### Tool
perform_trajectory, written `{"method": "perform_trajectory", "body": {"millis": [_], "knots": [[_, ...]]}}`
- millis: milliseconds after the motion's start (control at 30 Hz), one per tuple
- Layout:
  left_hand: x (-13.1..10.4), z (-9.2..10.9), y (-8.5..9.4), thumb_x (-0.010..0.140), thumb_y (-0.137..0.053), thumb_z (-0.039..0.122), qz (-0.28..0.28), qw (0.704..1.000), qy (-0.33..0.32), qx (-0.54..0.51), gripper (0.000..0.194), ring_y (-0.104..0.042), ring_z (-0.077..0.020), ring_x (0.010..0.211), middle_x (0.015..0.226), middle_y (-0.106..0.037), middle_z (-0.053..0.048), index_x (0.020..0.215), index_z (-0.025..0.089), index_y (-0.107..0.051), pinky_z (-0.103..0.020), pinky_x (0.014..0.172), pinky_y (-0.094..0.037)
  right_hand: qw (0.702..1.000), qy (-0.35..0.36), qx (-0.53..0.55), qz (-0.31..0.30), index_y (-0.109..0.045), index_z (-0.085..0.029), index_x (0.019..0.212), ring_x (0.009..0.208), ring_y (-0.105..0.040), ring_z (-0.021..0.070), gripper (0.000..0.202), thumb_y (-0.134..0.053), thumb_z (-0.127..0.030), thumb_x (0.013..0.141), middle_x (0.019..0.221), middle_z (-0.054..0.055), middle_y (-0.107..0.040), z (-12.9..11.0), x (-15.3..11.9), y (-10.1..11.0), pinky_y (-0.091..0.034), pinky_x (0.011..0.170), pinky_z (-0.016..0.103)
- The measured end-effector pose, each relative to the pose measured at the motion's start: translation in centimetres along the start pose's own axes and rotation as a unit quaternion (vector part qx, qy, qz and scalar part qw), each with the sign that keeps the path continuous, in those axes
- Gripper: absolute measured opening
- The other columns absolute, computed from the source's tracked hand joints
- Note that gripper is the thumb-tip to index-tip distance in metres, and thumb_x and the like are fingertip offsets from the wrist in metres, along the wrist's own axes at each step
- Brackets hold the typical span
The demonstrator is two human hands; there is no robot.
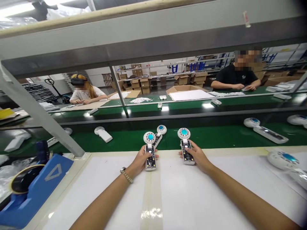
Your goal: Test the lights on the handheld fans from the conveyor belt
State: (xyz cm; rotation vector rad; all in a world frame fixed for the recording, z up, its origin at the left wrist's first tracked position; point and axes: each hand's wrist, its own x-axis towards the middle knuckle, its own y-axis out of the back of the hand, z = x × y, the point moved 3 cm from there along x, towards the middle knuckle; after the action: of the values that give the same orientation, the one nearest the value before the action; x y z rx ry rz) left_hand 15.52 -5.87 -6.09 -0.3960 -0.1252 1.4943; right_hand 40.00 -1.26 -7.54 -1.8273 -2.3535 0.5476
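Note:
My left hand (140, 161) is closed around a white handheld device (150, 159) with a round head and a blue centre, its dark inner parts facing up. My right hand (198, 156) grips a similar device (187, 153), also upright with its round head pointing away from me. Both are held apart over the near edge of the white work surface (107, 198). Just behind the left one, another such device (161, 129) lies on the green belt (129, 137), partly hidden by it.
More devices lie on the belt, one face down (103, 133) at left, one (270, 132) at right. A blue tape dispenser (45, 182) stands at left near a slanted metal post (43, 105). Two people sit across the line. Another device (283, 159) rests at the right.

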Motion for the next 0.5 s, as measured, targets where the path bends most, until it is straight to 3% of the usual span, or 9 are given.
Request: {"method": "perform_trajectory", "body": {"millis": [167, 300, 500], "knots": [[-0.10, 0.02, 0.04, 0.070, -0.065, 0.013, -0.004, 1.000, -0.003, 0.003, 0.039, -0.063, -0.0249, 0.091, 0.110, -0.057, -0.012, 0.102, 0.017, -0.043, -0.045, 0.087, -0.046, 0.999, -0.006, -0.027, 0.016, -0.034, -0.024, 0.125, 0.070, -0.067, 0.0238, 0.061, -0.063, -0.034, 0.072, 0.075, 0.004, -0.070, 0.54, 0.36, 0.59, -0.052, 0.061, 0.034], [-0.19, -0.04, 0.02, 0.069, -0.066, 0.013, -0.026, 0.999, 0.000, -0.020, 0.042, -0.062, -0.0253, 0.094, 0.114, -0.055, -0.012, 0.104, 0.019, -0.045, -0.046, 0.090, -0.044, 0.999, -0.015, -0.040, -0.006, -0.036, -0.025, 0.124, 0.073, -0.066, 0.0244, 0.059, -0.062, -0.037, 0.073, 0.079, 0.005, -0.070, 0.62, 0.30, 0.81, -0.051, 0.060, 0.033], [-0.01, -0.10, 0.18, 0.065, -0.068, 0.011, -0.006, 0.999, -0.002, -0.037, 0.041, -0.062, -0.0238, 0.090, 0.110, -0.057, -0.011, 0.099, 0.018, -0.046, -0.044, 0.087, -0.046, 0.999, -0.016, -0.034, -0.015, -0.034, -0.026, 0.127, 0.076, -0.066, 0.0247, 0.062, -0.063, -0.038, 0.074, 0.082, 0.006, -0.070, 0.58, 0.08, 0.78, -0.050, 0.065, 0.036]]}}
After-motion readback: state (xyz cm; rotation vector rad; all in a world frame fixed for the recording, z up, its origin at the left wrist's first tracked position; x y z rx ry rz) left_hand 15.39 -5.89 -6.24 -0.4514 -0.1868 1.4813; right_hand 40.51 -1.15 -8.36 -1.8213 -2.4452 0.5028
